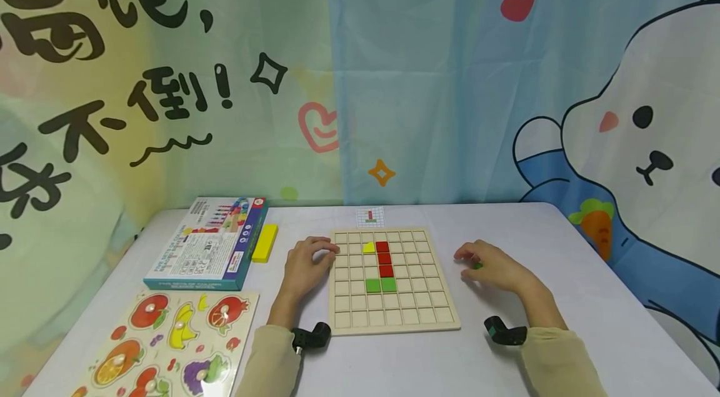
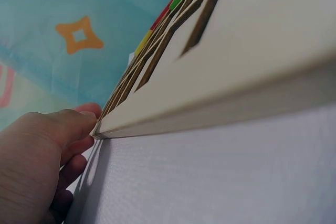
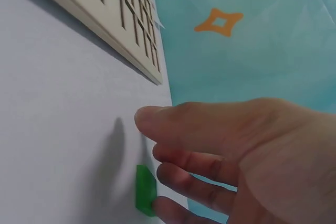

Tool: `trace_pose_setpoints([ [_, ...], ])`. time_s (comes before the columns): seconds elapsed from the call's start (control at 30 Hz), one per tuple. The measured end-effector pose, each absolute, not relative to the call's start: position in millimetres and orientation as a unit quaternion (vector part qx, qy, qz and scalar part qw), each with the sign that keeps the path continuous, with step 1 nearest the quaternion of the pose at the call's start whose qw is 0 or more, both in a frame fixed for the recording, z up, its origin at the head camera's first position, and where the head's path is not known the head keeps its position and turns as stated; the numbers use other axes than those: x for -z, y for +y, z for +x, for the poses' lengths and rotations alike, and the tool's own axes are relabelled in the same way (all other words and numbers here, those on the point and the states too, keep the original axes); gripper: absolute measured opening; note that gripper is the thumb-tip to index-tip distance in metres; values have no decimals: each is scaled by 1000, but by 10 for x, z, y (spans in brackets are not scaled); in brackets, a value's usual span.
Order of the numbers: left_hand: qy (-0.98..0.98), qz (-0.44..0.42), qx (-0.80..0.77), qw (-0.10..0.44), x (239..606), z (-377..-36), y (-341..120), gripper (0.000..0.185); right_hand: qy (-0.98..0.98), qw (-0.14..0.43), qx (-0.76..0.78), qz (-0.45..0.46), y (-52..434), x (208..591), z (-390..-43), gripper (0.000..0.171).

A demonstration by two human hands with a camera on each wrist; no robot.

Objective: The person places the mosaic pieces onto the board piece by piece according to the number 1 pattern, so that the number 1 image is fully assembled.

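A wooden grid board (image 1: 413, 300) lies flat on the table. Three red squares (image 1: 384, 258) stand in a column on it, a yellow piece (image 1: 369, 247) with a slanted corner to the left of the top one, and two green squares (image 1: 380, 285) at the column's foot. My left hand (image 1: 307, 264) rests its fingertips on the board's left edge; in the left wrist view its thumb (image 2: 79, 124) meets that edge. To the board's right, my right hand (image 1: 494, 266) hovers with loosely bent, parted fingers. A small green piece (image 3: 144, 191) lies on the table beside a fingertip.
Behind the board lies a small pattern card (image 1: 370, 217). At left are a flat box (image 1: 197, 247), a yellow block (image 1: 265, 243) and a fruit picture board (image 1: 174, 344). A printed curtain (image 1: 416, 103) hangs at the table's back.
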State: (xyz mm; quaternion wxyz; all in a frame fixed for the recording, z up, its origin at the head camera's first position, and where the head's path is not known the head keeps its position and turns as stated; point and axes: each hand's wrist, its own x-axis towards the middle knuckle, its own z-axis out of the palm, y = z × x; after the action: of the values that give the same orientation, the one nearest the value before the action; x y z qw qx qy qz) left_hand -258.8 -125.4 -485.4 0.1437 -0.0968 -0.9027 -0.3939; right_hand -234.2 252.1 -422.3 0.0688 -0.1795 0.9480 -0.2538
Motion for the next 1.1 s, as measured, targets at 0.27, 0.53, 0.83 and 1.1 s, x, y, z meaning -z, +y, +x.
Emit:
trace_pose_setpoints([
  [0.27, -900, -92, 401, 139, 4864, -2589, -1250, 10, 962, 87, 229, -121, 2650, 4242, -2352, 32],
  [0.53, -901, -93, 399, 141, 4850, -2586, -1252, 11, 959, 105, 248, -83, 2680, 4236, -2349, 33],
  [0.83, -903, -86, 400, 134, 4847, -2571, -1252, 11, 960, 98, 254, -66, 2649, 4223, -2321, 29],
  [1.1, -902, -88, 403, 131, 4836, -2575, -1254, 11, 963, 71, 251, -73, 2608, 4252, -2357, 30],
])
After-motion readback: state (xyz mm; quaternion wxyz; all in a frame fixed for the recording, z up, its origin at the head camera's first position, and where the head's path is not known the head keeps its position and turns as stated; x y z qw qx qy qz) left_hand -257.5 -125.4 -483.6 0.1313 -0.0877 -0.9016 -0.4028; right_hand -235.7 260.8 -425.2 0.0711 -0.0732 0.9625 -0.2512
